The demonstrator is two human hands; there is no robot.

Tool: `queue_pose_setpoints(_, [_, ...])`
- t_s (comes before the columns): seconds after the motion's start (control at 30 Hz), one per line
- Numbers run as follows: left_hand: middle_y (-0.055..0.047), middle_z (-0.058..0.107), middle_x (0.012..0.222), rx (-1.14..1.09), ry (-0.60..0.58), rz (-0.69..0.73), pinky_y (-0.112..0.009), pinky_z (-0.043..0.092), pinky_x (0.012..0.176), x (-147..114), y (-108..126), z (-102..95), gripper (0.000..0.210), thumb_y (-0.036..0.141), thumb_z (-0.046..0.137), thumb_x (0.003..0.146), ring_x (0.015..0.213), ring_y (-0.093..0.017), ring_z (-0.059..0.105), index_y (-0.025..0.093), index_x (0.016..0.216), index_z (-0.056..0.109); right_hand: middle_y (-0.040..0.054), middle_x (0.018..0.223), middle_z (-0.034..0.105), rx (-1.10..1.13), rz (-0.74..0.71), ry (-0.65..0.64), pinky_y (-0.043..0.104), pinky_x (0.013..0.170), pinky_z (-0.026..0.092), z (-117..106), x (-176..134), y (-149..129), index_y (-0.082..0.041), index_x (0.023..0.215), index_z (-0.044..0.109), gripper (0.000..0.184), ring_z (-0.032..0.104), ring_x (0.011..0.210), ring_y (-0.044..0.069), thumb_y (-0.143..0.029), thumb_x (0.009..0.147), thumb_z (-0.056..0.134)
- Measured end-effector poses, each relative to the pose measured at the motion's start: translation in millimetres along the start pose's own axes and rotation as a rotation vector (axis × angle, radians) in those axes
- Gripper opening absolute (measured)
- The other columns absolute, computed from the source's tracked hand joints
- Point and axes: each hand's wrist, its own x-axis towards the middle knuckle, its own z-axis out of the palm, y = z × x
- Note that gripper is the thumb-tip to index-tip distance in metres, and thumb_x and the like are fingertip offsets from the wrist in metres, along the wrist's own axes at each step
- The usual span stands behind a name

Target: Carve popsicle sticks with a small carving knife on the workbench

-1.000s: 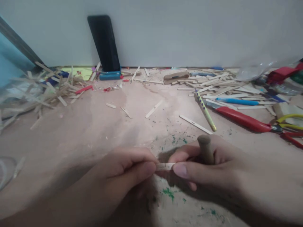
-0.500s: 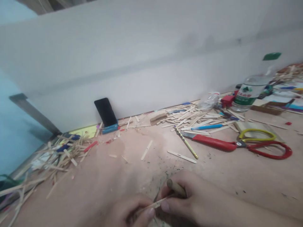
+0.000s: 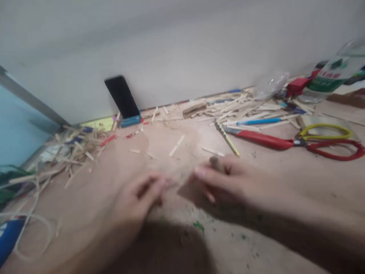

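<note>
My left hand (image 3: 139, 199) is closed in a pinch, with the blurred tip of a thin wooden craft stick (image 3: 171, 183) poking out past the fingertips. Across from it, my right hand (image 3: 230, 177) wraps round a tool with a round wooden handle (image 3: 215, 163); only the handle's end shows clearly, and its working end is blurred. A gap separates the two hands above the tabletop. Beyond the right hand lie a loose craft stick (image 3: 213, 152) and a yellow patterned pencil (image 3: 228, 140). Another craft stick (image 3: 176, 145) lies flat further back.
Large red-and-yellow-handled scissors (image 3: 268, 140) lie at right, near a heap of craft sticks (image 3: 242, 108) and a blue pen (image 3: 259, 121). A plastic bottle (image 3: 327, 80) stands behind. A phone (image 3: 122, 97) leans on the wall. More sticks (image 3: 74, 150) pile up at left.
My hands have moved apart; before, both met at the craft stick. The camera view has tipped down, so the table things sit higher in the picture.
</note>
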Motion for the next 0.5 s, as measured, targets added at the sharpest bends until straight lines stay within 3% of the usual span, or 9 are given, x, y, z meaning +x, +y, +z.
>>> queue_pose_setpoints(0.07, [0.006,0.077,0.086,-0.042,0.229,0.064,-0.039,0.060,0.087,4.8,0.6,-4.0,0.031,0.061,0.088,0.110,0.086,-0.019,0.073,0.030,0.108,0.088,-0.0021,0.069,0.059,-0.045,-0.055,0.144,0.038,0.063,0.033,-9.8,1.6,0.3,-0.027,0.079,0.079,0.075,0.041,0.063,0.015,-0.099,0.097,0.086])
queue_pose_setpoints(0.17, [0.015,0.085,0.116,-0.082,0.507,0.120,-0.049,0.051,0.108,18.4,1.3,-15.0,0.026,0.043,0.071,0.126,0.134,-0.019,0.077,0.038,0.147,0.086,0.0027,0.070,0.063,-0.153,-0.100,0.272,0.042,0.071,0.042,-20.3,5.9,4.8,-0.027,0.068,0.076,0.083,0.054,0.070,0.019,-0.106,0.092,0.084])
queue_pose_setpoints(0.23, [0.019,0.087,0.147,-0.127,0.638,0.094,-0.052,0.047,0.102,28.5,1.5,-22.2,0.034,0.027,0.070,0.122,0.167,-0.024,0.067,0.037,0.153,0.081,0.0030,0.068,0.062,-0.207,-0.116,0.325,0.042,0.068,0.040,-21.9,7.3,7.7,-0.028,0.068,0.076,0.085,0.054,0.068,0.020,-0.109,0.093,0.077])
queue_pose_setpoints(0.3, [0.016,0.078,0.178,-0.181,0.670,0.015,-0.050,0.049,0.097,35.0,1.7,-25.9,0.047,0.023,0.076,0.116,0.181,-0.030,0.058,0.039,0.160,0.075,0.0027,0.067,0.063,-0.245,-0.110,0.328,0.041,0.062,0.035,-20.7,6.9,8.7,-0.028,0.072,0.078,0.083,0.048,0.063,0.018,-0.107,0.096,0.074])
queue_pose_setpoints(0.37, [0.013,0.065,0.194,-0.217,0.663,-0.038,-0.045,0.056,0.097,35.8,1.7,-24.3,0.054,0.028,0.080,0.112,0.184,-0.031,0.055,0.046,0.162,0.072,0.0026,0.066,0.063,-0.308,-0.109,0.299,0.040,0.059,0.032,-19.0,5.6,7.8,-0.029,0.071,0.073,0.078,0.046,0.060,0.018,-0.100,0.102,0.072])
queue_pose_setpoints(0.43, [0.008,0.067,0.192,-0.218,0.627,-0.040,-0.039,0.062,0.091,30.9,1.5,-18.0,0.049,0.037,0.084,0.108,0.177,-0.033,0.062,0.048,0.154,0.074,0.0004,0.064,0.055,-0.382,-0.121,0.243,0.040,0.057,0.033,-17.7,4.7,6.4,-0.031,0.068,0.061,0.071,0.045,0.059,0.019,-0.086,0.111,0.067])
queue_pose_setpoints(0.5, [-0.002,0.078,0.176,-0.170,0.570,0.023,-0.036,0.064,0.085,20.7,0.2,-9.8,0.045,0.049,0.087,0.104,0.159,-0.035,0.074,0.041,0.147,0.078,-0.0019,0.065,0.048,-0.482,-0.138,0.173,0.039,0.060,0.037,-16.1,5.3,6.1,-0.031,0.069,0.050,0.060,0.046,0.060,0.019,-0.062,0.118,0.064])
